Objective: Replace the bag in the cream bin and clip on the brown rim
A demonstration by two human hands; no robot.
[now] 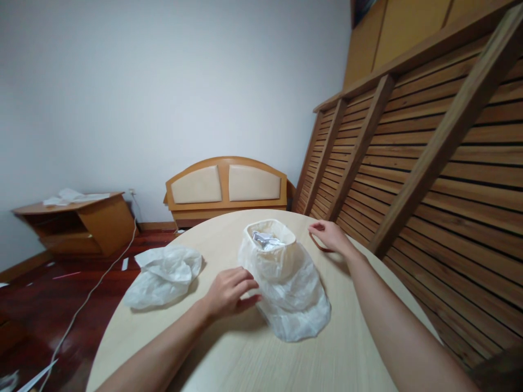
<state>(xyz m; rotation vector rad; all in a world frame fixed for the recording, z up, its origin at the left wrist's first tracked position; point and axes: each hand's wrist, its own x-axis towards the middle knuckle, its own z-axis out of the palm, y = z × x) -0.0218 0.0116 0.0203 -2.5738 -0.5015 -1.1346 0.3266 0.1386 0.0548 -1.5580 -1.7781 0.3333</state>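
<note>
Fingers (245, 285) of the left hand (229, 292) curve loosely with a gap between them and the thumb, gripping nothing visible, beside the left side of a white bag (300, 305); whether they touch it cannot be told. The hand's place suggests it is there to steady the bag. The right hand (329, 235) is apart from the bag, past its far right side, fingertips bunched above the table; a reddish-brown curve beneath could be a shaded thumb or a thin band, so its grip cannot be told. Between the hands, the bag stands near the middle of the round, pale table (302, 362), probably so both can reach it. Its cream rim (286, 247) faces up, apparently held open by something stiff inside, leaving crinkled silver material (266, 240) in view, while loose white folds spread toward the near right. A second white bag (164, 276) lies crumpled at the table's left side, well apart. Beyond are a padded headboard (225, 207), a low wooden cabinet (102, 223) at far left, and a slatted wooden panel (408, 163) slanting along the right.
</note>
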